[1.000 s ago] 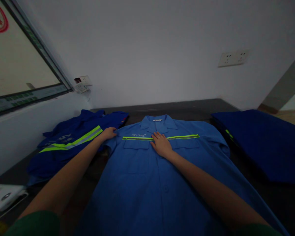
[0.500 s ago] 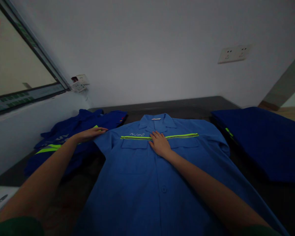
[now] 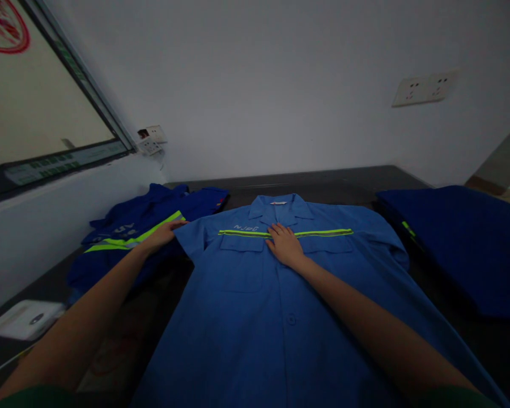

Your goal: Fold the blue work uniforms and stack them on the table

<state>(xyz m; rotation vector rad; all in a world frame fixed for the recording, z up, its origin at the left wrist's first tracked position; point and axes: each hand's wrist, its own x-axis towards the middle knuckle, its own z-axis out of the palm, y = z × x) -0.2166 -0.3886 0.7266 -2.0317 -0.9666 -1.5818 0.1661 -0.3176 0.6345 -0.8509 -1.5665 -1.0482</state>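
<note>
A light-blue short-sleeved work shirt (image 3: 238, 317) lies spread front up, collar toward the wall, with a yellow-green reflective stripe across its chest. My right hand (image 3: 284, 245) rests flat on the middle of that stripe, over the front placket, fingers slightly apart. At the outer corner of the sleeve on the left, my left hand (image 3: 164, 235) has its fingers closed on the sleeve edge; the thumb is hidden. Just beyond that hand, a dark-blue garment (image 3: 127, 218) with a reflective band lies bunched up.
A folded dark-blue garment (image 3: 463, 243) lies to the right on the dark table (image 3: 344, 180). Near my left forearm sits a white device (image 3: 25, 319) beside a cable. Wall sockets (image 3: 425, 89) and a window frame (image 3: 68, 161) are behind.
My left hand has gone from fingers stretched over the sleeve edge to fingers closed at it. My right hand stays on the chest stripe. The view has shifted slightly left.
</note>
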